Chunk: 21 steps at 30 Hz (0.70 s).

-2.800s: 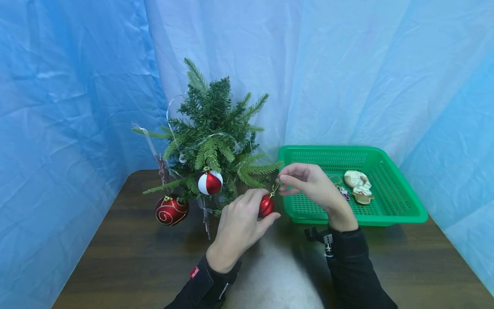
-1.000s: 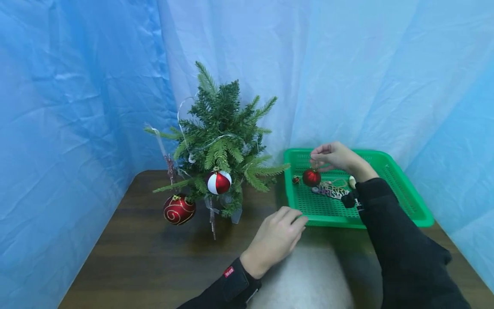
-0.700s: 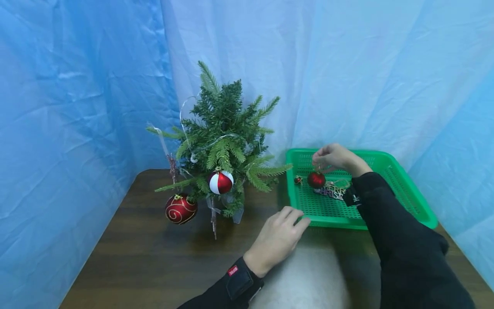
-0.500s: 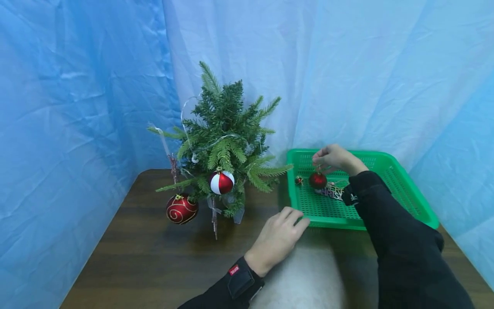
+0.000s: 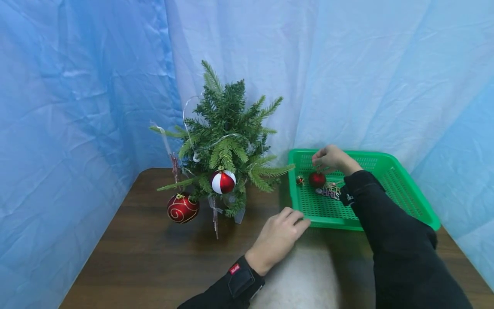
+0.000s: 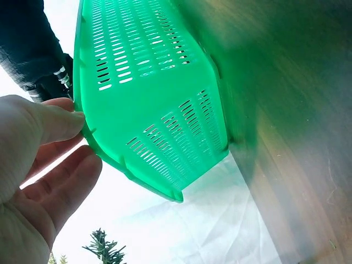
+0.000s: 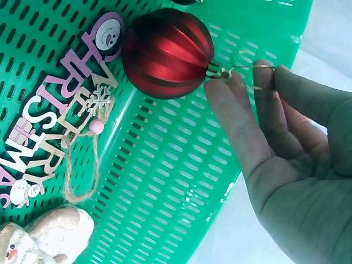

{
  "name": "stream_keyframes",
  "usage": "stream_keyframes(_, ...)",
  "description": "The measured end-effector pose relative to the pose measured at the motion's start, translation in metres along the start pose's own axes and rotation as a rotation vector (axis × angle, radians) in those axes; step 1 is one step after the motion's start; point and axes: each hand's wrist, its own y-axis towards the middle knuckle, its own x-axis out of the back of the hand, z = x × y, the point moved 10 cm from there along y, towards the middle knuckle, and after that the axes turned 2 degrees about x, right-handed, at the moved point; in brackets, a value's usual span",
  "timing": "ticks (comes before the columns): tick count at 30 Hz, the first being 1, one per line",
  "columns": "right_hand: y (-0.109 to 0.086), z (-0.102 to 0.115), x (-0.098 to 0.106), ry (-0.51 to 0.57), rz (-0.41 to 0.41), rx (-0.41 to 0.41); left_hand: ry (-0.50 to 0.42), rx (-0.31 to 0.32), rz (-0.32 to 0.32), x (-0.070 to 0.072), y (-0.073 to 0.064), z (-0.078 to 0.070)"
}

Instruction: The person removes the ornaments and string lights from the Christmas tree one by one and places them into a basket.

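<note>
My right hand (image 5: 335, 160) pinches the gold hanging loop (image 7: 256, 67) of a ribbed red Christmas bauble (image 7: 168, 53) between thumb and fingertips. The bauble is at the left inside part of a green plastic basket (image 5: 328, 222), beside a "Merry Christmas" sign (image 7: 60, 102) with a twine loop. Whether the bauble rests on the basket floor I cannot tell. With thumb and fingers at its rim, my left hand (image 5: 278, 238) holds the basket's near left corner. A small red ornament (image 5: 299, 180) lies left of the bauble.
Left of the basket stands a small artificial Christmas tree (image 5: 227, 128), hung with a red-and-white bauble (image 5: 223, 182), a large red bauble (image 5: 183, 208) and icicle ornaments. A snowman ornament (image 7: 52, 236) lies in the basket. Blue cloth (image 5: 96, 86) encloses the wooden table (image 5: 127, 257).
Earlier both hands held the red bauble beside the tree. My right hand has carried it rightward into the basket and lowered it; my left let go and moved to the basket rim.
</note>
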Motion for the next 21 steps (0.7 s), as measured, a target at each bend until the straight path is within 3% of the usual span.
stream_keyframes(3,-0.001,0.001,-0.002,-0.055,0.0,0.02,-0.034,0.016,-0.001,0.001,0.0,0.001)
stream_keyframes(10,0.002,-0.001,-0.015,-0.345,0.031,0.035,-0.037,0.014,-0.034,0.0,-0.001,0.002)
stream_keyframes(14,0.005,-0.006,-0.02,-0.348,0.037,0.005,-0.023,0.008,-0.043,0.0,-0.001,0.001)
stream_keyframes(21,0.004,-0.006,-0.024,-0.354,0.006,-0.01,-0.076,0.034,-0.016,0.0,-0.001,0.004)
